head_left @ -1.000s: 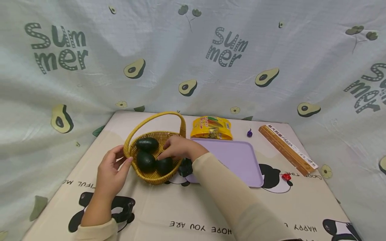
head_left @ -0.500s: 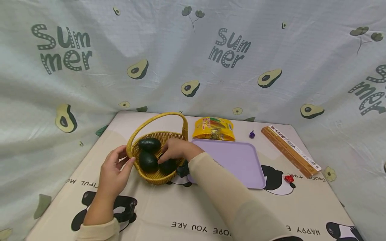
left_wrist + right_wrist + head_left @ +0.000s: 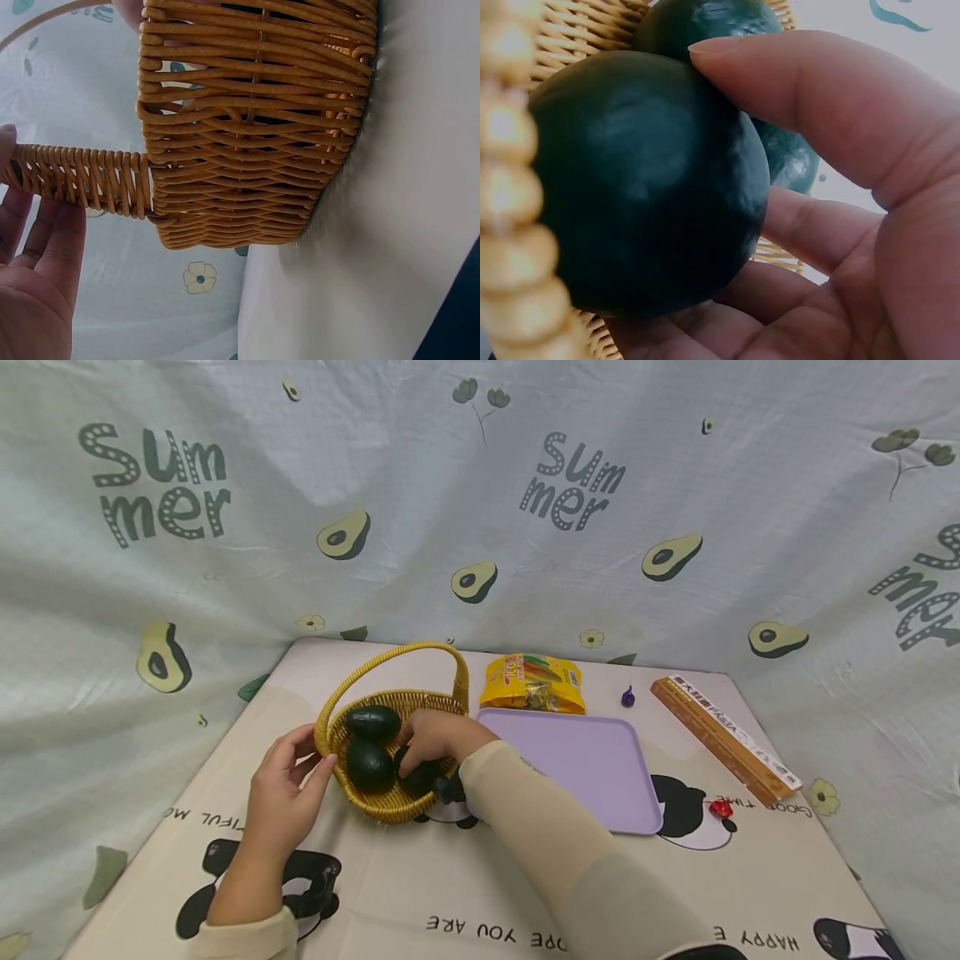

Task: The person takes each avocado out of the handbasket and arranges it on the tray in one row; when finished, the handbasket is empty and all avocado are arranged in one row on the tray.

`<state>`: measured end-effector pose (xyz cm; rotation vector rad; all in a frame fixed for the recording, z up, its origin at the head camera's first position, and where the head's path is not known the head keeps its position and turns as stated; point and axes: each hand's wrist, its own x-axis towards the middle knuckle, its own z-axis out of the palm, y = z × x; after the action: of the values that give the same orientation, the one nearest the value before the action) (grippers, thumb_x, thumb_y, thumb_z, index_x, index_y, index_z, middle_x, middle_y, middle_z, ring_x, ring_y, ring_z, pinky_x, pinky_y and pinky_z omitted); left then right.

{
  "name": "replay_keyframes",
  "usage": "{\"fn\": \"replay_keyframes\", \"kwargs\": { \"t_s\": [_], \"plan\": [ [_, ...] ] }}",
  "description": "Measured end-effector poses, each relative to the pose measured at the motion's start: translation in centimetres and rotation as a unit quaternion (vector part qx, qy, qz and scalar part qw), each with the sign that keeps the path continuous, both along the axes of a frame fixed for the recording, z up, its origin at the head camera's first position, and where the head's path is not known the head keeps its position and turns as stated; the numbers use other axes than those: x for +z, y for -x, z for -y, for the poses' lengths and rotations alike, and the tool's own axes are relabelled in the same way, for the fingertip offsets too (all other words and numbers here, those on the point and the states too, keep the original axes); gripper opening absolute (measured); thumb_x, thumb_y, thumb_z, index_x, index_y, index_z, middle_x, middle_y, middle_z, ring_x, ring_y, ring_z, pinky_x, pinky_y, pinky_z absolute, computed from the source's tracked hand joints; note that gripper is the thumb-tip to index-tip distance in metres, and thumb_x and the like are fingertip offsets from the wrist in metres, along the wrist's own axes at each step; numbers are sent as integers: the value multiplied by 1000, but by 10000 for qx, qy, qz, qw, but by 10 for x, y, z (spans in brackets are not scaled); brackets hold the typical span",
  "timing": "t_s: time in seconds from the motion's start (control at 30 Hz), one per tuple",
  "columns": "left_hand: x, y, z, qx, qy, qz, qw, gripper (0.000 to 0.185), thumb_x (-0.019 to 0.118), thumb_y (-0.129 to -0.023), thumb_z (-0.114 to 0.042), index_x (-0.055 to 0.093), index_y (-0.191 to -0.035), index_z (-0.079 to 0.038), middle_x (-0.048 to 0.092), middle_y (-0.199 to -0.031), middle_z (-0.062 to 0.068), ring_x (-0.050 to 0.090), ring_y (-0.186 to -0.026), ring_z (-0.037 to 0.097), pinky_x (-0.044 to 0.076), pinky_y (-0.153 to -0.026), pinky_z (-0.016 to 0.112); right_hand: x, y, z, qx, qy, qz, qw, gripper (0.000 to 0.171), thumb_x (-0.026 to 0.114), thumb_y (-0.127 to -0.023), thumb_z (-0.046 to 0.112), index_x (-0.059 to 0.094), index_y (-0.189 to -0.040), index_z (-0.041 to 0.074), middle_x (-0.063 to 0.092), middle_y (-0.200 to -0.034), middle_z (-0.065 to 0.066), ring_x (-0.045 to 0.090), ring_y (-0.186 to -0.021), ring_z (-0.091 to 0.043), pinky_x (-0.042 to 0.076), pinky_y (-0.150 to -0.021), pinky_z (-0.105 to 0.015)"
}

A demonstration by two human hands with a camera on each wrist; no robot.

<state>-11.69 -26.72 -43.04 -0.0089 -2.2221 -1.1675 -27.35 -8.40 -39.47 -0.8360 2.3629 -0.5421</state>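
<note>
Lilac tray (image 3: 577, 768) beside wicker basket (image 3: 384, 811)

Ridged woven wicker basket (image 3: 386, 811), smooth glossy avocados (image 3: 369, 766), smooth plastic-looking tray (image 3: 585, 768), shiny plastic-looking bag (image 3: 532, 683)

Head view: above and behind the left hand (image 3: 287, 789) and right hand (image 3: 438, 739), facing forward and down. Left wrist view: close, tipped sideways, facing the basket (image 3: 240, 201) beyond the left hand. Right wrist view: nearest, apparently facing the basket's interior at the right hand, shared with head view.
</note>
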Motion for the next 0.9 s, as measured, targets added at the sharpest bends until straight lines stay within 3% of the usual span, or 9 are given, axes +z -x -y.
{"fn": "replay_keyframes", "kwargs": {
  "t_s": [0.33,0.7,0.8,0.9],
  "plan": [
    [1,0,0,41,14,96,9999,50,71,-93,4,54,-139,-1,60,-126,12,54,-114,-5,45,-99,4,2,-2,-1,31,-33,-103,9999,52,86,-83,26,69,-131,18,63,-137,0,58,-115,-13,56,-99,-32],
    [0,0,0,38,11,99,9999,49,71,-93,3,54,-139,0,60,-127,13,54,-114,-5,45,-99,5,4,-2,-8,-142,796,-70,9967,32,68,-95,30,73,-126,25,63,-136,2,58,-109,-14,56,-97,-32],
    [0,0,0,71,6,141,9999,49,71,-93,2,54,-139,-1,60,-127,13,54,-114,-6,46,-99,6,5,-4,-10,-200,930,-90,9954,31,61,-99,34,73,-126,26,64,-136,2,59,-112,-13,55,-101,-32],
    [1,-1,-1,120,18,188,9997,49,71,-94,2,54,-140,-2,60,-128,12,54,-114,-7,47,-100,8,6,-5,-13,-233,1087,-128,9937,35,64,-97,36,71,-129,26,63,-140,1,59,-112,-14,57,-98,-33]
  ]
}}
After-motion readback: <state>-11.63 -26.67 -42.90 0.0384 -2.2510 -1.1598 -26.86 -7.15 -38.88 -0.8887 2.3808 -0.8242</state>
